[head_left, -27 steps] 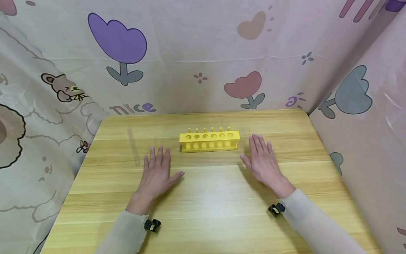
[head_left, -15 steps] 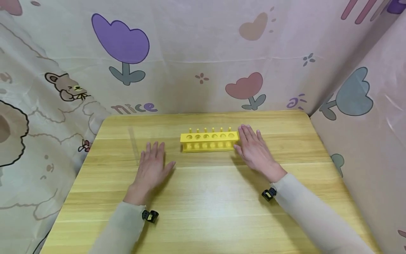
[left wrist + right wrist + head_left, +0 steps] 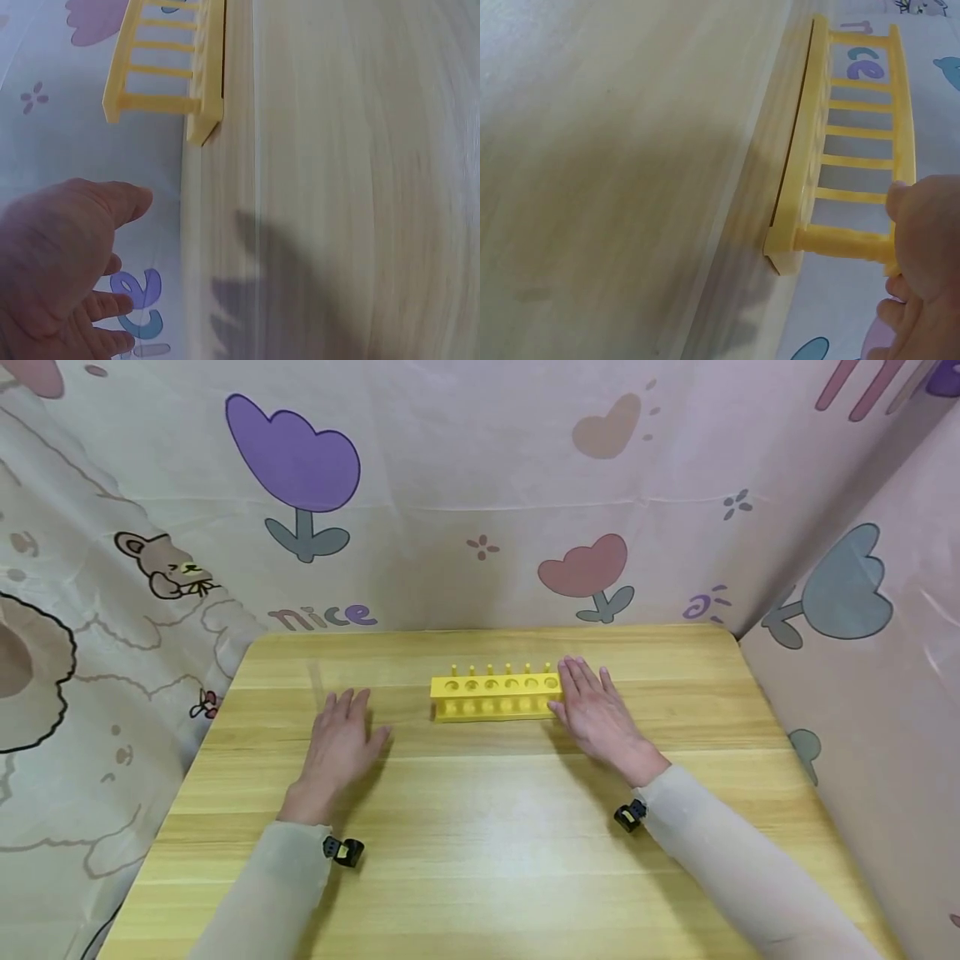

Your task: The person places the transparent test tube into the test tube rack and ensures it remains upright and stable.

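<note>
Our right hand (image 3: 596, 718) lies with fingers straight and slightly spread, holding nothing; its fingertips and thumb reach the right end of the yellow test tube rack (image 3: 495, 696), and in the right wrist view the thumb (image 3: 922, 232) appears to press against the rack's end post, though the blur there keeps us from being sure of contact. Our left hand (image 3: 337, 745) is also flat and relaxed, fingers extended, gripping nothing. It hovers low over the wooden table (image 3: 480, 860), at about 9 o'clock from the rack and apart from it. Just past its fingertips, toward 11 o'clock, we make out a faint clear tube (image 3: 317, 681) lying on the tabletop; the fingers do not seem to touch it yet.

The rack stands upright near the table's far middle, at 12 o'clock from us, its six holes all empty and its row of pegs along the back edge.

Judging by how things lie, the work is at its very start: the rack is only just reached, nothing is lifted, and no tube sits in any hole. The grasping and the placing are all left to do.
</note>
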Motion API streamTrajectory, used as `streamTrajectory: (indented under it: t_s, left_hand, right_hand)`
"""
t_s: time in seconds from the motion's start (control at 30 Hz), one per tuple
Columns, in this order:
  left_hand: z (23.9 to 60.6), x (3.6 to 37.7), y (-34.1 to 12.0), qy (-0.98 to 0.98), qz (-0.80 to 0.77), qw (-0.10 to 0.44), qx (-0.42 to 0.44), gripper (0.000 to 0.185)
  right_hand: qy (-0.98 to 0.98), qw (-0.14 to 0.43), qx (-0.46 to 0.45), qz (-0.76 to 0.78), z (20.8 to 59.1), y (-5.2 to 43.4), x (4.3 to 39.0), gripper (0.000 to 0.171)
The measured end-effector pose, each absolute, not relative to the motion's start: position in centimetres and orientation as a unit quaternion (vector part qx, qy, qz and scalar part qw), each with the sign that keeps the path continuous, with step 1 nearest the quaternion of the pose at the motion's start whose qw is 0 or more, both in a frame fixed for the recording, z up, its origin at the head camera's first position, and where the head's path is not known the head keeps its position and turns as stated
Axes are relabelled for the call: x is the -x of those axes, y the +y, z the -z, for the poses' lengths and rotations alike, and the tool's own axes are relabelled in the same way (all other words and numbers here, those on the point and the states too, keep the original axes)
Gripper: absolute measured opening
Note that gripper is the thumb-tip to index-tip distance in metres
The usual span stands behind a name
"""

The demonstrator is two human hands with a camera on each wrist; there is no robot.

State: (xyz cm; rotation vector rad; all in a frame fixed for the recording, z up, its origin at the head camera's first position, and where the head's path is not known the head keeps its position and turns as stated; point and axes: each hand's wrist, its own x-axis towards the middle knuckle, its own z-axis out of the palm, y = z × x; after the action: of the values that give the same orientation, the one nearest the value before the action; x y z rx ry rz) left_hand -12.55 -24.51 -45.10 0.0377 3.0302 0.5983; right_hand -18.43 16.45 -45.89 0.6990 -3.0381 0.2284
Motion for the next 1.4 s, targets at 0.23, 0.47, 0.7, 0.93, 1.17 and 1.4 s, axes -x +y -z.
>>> streamTrajectory:
  t_s: [0.23, 0.47, 0.7, 0.93, 1.17, 1.4]
  left_hand:
    - [45.4, 13.3, -25.9, 0.981, -0.192, 0.029, 0.000, 0.077]
    - [45.0, 14.7, -28.5, 0.981, -0.192, 0.034, 0.016, 0.076]
    - [44.2, 16.6, -31.3, 0.983, -0.161, 0.052, 0.064, 0.074]
    - [43.8, 18.0, -33.3, 0.983, -0.121, 0.089, 0.108, 0.066]
    - [44.0, 18.7, -34.0, 0.979, -0.111, 0.121, 0.123, 0.062]
    - [44.4, 19.2, -34.2, 0.974, -0.102, 0.157, 0.130, 0.070]
  right_hand:
    - [-0.972, 0.015, -0.220, -0.076, 45.9, 16.8, 18.5, 0.071]
    - [-0.973, 0.015, -0.221, -0.070, 45.9, 16.9, 18.6, 0.072]
    - [-0.974, 0.009, -0.218, -0.064, 45.9, 16.8, 18.5, 0.074]
    - [-0.973, 0.014, -0.222, -0.062, 46.0, 16.5, 18.5, 0.076]
    - [-0.974, 0.007, -0.219, -0.061, 46.2, 16.2, 18.6, 0.077]
    - [-0.974, 0.000, -0.216, -0.063, 46.2, 16.1, 18.6, 0.078]
